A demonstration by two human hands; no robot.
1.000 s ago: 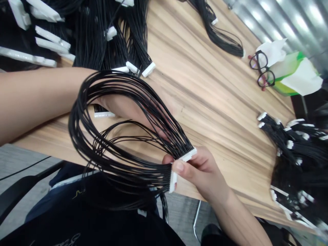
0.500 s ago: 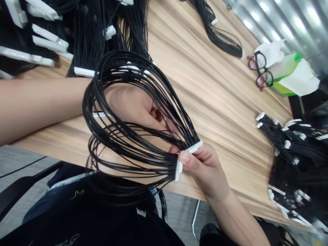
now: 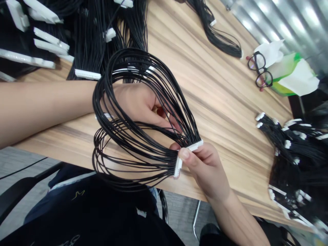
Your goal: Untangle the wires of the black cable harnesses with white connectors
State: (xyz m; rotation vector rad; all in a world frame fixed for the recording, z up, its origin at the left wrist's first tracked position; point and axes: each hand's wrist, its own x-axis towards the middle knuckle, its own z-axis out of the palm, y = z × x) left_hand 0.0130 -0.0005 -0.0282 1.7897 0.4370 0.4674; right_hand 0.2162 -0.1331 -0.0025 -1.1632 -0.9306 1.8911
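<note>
A wire harness (image 3: pixel 138 135) of black wires is bent into wide loops, bringing its two white connectors together. My right hand (image 3: pixel 205 164) pinches both ends, its thumb lying where the upper connector (image 3: pixel 195 146) and the lower connector (image 3: pixel 177 166) meet at an angle. Through the loops reaches my left hand (image 3: pixel 138 102), partly covered by wires. Its fingers are curled, with the tips closed around some wires just behind the upper connector. Exactly which wires they grip is hidden.
More black wire harnesses with white connectors (image 3: pixel 88 74) are piled at upper left. Another bundle (image 3: pixel 220 39) lies at the back, and a heap (image 3: pixel 294 164) sits on the right. Glasses (image 3: pixel 263 73) rest beside a green tissue pack (image 3: pixel 289 77). The wooden table's (image 3: pixel 225 112) near edge borders my lap.
The wire loops have shifted slightly right and up, and their lower strands have swung up. My left hand has slid a little to the right. My right hand keeps its hold on the connectors.
</note>
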